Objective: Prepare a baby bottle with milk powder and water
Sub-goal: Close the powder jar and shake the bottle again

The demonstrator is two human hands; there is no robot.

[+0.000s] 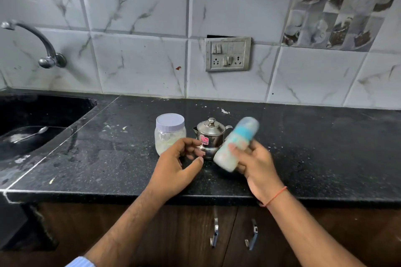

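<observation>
- Right hand [253, 162] grips the baby bottle [235, 144], tilted and blurred, held above the counter [325, 158]. Contents look milky white; cap on. Judged step: shaking to mix.
- Left hand [178, 165] empty, fingers loosely curled, hovering just in front of the kettle.
- Next move, likely: check that the powder has dissolved, then set the bottle upright.
- Steel kettle [209, 134], lid on; contents hidden.
- Jar [170, 133], lid on, pale powder low inside.
- Sink [43, 115] far left holds a spoon [32, 134].

Home kitchen: my black stone counter [303, 147], sink [32, 119] and tap [39, 43] at ten o'clock, marble-look wall tiles [141, 6], cupboard handles [214, 234] at six.
</observation>
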